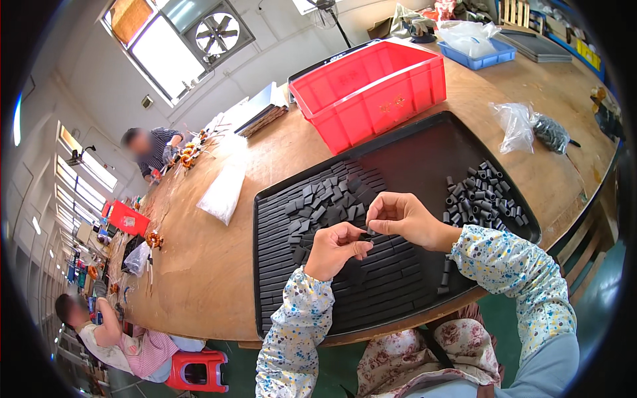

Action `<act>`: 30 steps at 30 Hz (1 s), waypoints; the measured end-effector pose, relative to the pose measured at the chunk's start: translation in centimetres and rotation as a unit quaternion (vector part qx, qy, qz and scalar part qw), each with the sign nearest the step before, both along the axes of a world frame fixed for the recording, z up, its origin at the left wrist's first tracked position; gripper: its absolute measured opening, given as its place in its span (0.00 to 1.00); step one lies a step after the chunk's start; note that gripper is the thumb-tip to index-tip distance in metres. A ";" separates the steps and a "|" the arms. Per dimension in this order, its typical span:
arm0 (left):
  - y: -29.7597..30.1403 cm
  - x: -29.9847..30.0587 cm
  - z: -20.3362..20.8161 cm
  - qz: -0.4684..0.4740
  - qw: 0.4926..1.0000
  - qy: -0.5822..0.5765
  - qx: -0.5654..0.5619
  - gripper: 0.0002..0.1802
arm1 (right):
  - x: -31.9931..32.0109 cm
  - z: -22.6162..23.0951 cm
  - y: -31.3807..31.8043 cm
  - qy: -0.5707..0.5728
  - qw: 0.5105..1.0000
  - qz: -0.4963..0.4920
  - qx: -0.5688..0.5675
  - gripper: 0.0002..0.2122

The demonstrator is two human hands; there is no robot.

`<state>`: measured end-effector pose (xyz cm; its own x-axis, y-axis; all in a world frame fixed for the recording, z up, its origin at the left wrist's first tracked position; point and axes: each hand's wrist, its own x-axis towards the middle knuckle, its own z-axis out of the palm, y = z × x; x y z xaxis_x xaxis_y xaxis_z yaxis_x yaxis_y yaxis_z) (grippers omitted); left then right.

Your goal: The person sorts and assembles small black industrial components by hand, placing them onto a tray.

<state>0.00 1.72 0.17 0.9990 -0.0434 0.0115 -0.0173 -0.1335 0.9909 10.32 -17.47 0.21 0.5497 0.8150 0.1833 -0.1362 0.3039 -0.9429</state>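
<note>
Both hands meet over a large black tray (pixel 405 156), fingertips almost touching. My left hand (pixel 335 251) pinches a small black piece (pixel 365 236) between thumb and fingers. From the other side, my right hand (pixel 406 220) has thumb and forefinger closed at that same piece; its exact shape is mostly hidden by the fingers. Just beyond the left hand lies a heap of loose flat black pieces (pixel 320 204). Beneath it, rows of black strips (pixel 282 265) cover the tray's left part. Short black tubes (pixel 483 196) are piled right of my right hand, and a few more (pixel 444 277) stand in line below its wrist.
A red crate (pixel 371 109) rests against the tray's far edge. Beyond are a blue bin (pixel 478 56) and a clear bag (pixel 514 126) beside a bag of dark parts (pixel 551 132). A white bag (pixel 225 189) lies left. Two people work along the table's left side, one near a red stool (pixel 197 370).
</note>
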 end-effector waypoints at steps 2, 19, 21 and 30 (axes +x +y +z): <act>-0.2 0.2 -0.1 0.007 1.000 -0.005 -0.006 0.09 | 0.0 0.1 -0.1 0.008 1.000 -0.001 0.000 0.03; -0.3 0.0 0.9 0.009 0.999 0.019 -0.032 0.12 | 0.0 0.4 -0.1 -0.398 0.909 -0.123 0.000 0.06; 0.5 0.2 1.6 0.097 0.990 -0.072 0.073 0.11 | 0.3 0.6 0.3 -0.313 0.936 -0.162 -0.009 0.04; 13.5 1.2 -4.8 0.306 0.833 -0.138 0.440 0.33 | 9.6 -1.4 6.1 -0.107 0.880 -0.425 -0.183 0.04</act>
<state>1.18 15.27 -4.64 0.8020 0.3594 0.4771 0.1098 -0.8739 0.4736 19.89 -11.34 -1.18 0.9740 0.1513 0.1684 0.1872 -0.1195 -0.9750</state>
